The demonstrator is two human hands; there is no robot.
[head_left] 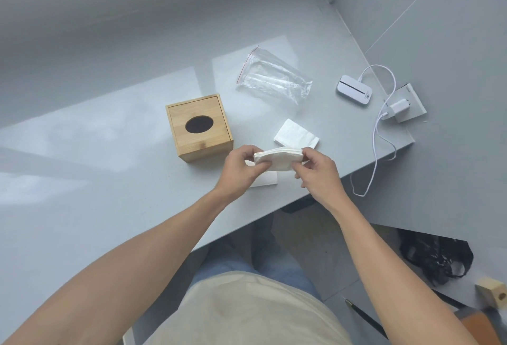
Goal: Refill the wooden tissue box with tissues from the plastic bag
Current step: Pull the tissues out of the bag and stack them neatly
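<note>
From the head view, both hands pinch one folded stack of tissues (278, 158) just above the tabletop (109, 180) near its front edge: the left hand (241, 167) grips the stack's left end with thumb and fingers pressed on it, the right hand (315, 170) its right end, so its long axis runs left to right between them. The wooden tissue box (199, 128) stands just left of and beyond the stack, nearer the left hand, its oval slot facing up and its lid seemingly closed. The plastic bag (271, 77) lies apparently empty toward the far edge, and a second tissue pile (296, 133) rests between bag and hands.
</note>
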